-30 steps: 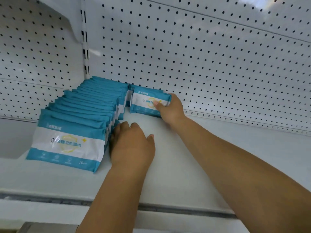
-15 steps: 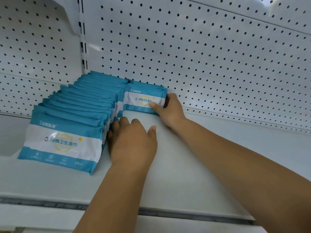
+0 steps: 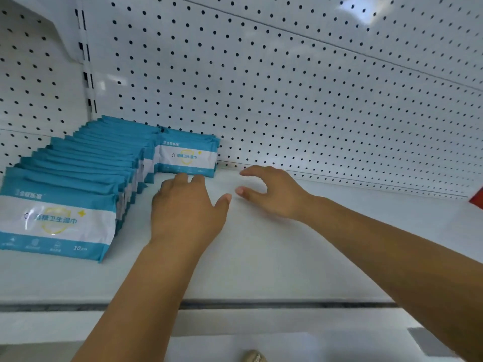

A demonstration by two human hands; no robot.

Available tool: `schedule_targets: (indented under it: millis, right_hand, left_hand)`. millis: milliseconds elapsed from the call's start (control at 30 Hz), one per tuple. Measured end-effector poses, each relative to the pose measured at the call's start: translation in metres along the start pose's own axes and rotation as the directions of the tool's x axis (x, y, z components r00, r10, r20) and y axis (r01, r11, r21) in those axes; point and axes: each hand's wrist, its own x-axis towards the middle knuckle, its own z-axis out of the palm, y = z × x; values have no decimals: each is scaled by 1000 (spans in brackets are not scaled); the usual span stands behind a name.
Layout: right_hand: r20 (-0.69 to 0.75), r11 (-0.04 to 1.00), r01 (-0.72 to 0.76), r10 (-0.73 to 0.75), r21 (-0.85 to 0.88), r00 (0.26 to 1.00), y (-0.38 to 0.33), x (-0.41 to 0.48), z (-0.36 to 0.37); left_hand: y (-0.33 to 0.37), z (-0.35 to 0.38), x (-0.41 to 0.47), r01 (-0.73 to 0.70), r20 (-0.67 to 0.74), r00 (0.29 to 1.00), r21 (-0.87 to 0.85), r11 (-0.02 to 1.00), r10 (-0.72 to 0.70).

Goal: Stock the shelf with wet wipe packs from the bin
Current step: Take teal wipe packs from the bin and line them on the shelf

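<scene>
A long row of blue-and-white wet wipe packs [image 3: 75, 176] stands on the white shelf [image 3: 261, 257], running from the front left back to the pegboard. A second short row of packs [image 3: 188, 155] stands at the back, right of the first row. My left hand [image 3: 187, 210] lies palm down on the shelf, its fingertips close to the front of that short row. My right hand [image 3: 271, 192] hovers just right of it, fingers loosely curved around nothing, clear of the packs.
A white pegboard wall [image 3: 300, 100] closes the back of the shelf, with a slotted upright [image 3: 86, 71] at the left. A red object [image 3: 477, 198] shows at the right edge. The shelf's front lip [image 3: 235, 305] runs below my forearms.
My right hand has let go of the pack at the back and drawn away to the right. The pack now stands in the short row. My left hand stayed about where it was.
</scene>
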Motion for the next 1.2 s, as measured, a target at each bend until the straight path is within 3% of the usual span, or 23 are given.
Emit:
schedule_targets:
  millis: [233,400,533,700,833,967,1067,1200]
  right_hand:
    - [50,987,-140,145,-80,988,60,-123,-67]
    - [-51,959,-271,267,-88,962,106,-207,-105]
    - [-152,908,-419,411,-20,899,147,-278,-140]
    - [-263,828,-557,554,69,790,188,-371,-159]
    - [-222,728,-674,683,124,696,210,-436,-155]
    - [-109,597,-781,802,181,588,236,-486,-140]
    - [-39,500,-858,865,117,499,253,-513,-119]
    - [58,399,-916,916,-28,397,265,-548,-93]
  left_hand:
    - [65,16,-53,-284,12,957,-139,949,288]
    - [132,29,-96,-513,32,848,-206,834,529]
    - [202,36,-125,-641,41,739,-265,721,672]
    - [277,67,-173,-634,38,670,-491,598,742]
    - [294,113,-223,-547,72,597,-693,470,799]
    - [289,166,-249,-580,198,458,-672,460,867]
    - [281,201,-256,-666,292,376,-575,476,879]
    - [274,237,-257,-756,426,362,-386,528,829]
